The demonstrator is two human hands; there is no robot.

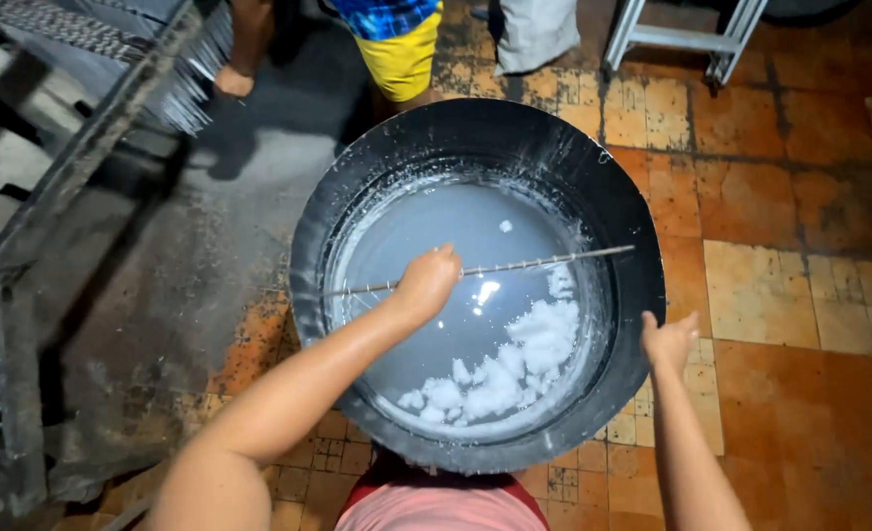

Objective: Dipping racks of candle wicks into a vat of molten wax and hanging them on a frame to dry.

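Note:
A large round black basin (613,206) stands on the tiled floor, filled with milky grey liquid (446,236) and white foam clumps (515,364) at its near right side. My left hand (426,280) is closed on a long thin rod (554,261) that lies across the basin just above the liquid, reaching from the left wall to the right wall. My right hand (669,339) rests on the basin's right rim, fingers curled over the edge.
Another person's legs (397,49) in yellow shorts stand beyond the basin's far rim. A dark metal frame (82,167) with bundled rods runs along the left. A white metal stand (682,39) sits at the top right on orange tiles (800,295).

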